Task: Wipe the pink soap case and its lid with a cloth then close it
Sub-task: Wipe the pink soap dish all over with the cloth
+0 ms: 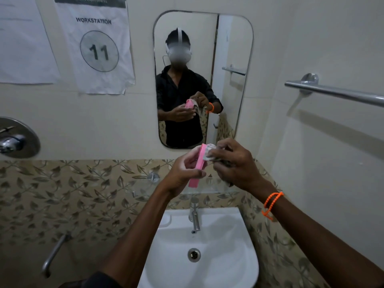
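Note:
My left hand (182,173) grips a pink soap case part (197,169), held edge-on and nearly upright above the sink. I cannot tell whether it is the case or the lid. My right hand (234,163) holds a crumpled pale cloth (209,153) bunched against the upper end of the pink part. The cloth trails down behind my right palm. No second pink piece shows in view. The mirror (232,48) repeats both hands, the pink part and the cloth.
A white sink (239,267) with a chrome tap (195,217) lies below my hands. A glass shelf (145,187) runs along the wall behind them. A towel rail (336,93) juts out at the right, and a shower valve (16,139) and spout (55,254) sit at the left.

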